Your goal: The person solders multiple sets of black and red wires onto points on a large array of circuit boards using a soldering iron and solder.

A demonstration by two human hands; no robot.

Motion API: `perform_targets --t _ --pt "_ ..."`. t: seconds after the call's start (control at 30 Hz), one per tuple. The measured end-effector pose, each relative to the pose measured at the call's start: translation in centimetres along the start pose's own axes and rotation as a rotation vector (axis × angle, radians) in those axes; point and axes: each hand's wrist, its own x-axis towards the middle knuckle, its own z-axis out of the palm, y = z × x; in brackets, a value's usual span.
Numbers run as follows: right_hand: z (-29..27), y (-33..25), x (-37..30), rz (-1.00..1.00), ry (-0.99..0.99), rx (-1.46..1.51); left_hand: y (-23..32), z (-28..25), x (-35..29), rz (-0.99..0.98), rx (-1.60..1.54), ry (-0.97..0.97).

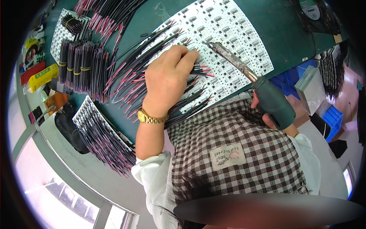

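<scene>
- Left hand (166, 78): fingers curled down, pinching a red-and-black wire (201, 70) flat against the white LED panel (228, 34); gold watch (151, 118) at the wrist.
- Right hand (267, 114): mostly hidden, closed round the green handle of a soldering iron (248, 72), tip over the panel just beside the left fingertips.
- Loose wires (126, 86): fanned under the left hand on the green bench (267, 19).
- Risk: the hot tip sat near the fingers; a slip could burn them or scorch neighbouring insulation.
</scene>
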Motion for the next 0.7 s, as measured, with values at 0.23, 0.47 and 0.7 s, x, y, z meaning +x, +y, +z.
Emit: perform_targets --t 0.23,0.47,0.7 --pt "-0.54 -0.01 0.7 -0.274 -0.075 -0.199 -0.4 0.26 -0.03 0.043 -0.026 0.024" --pt "-0.24 -0.73 1.11 -0.292 -0.061 -0.141 -0.53 0.21 -0.03 0.043 -0.05 0.001" --pt "0.01 -0.96 0.81 -0.166 -0.096 -0.008 -0.44 0.26 -0.05 0.036 -0.046 0.006"
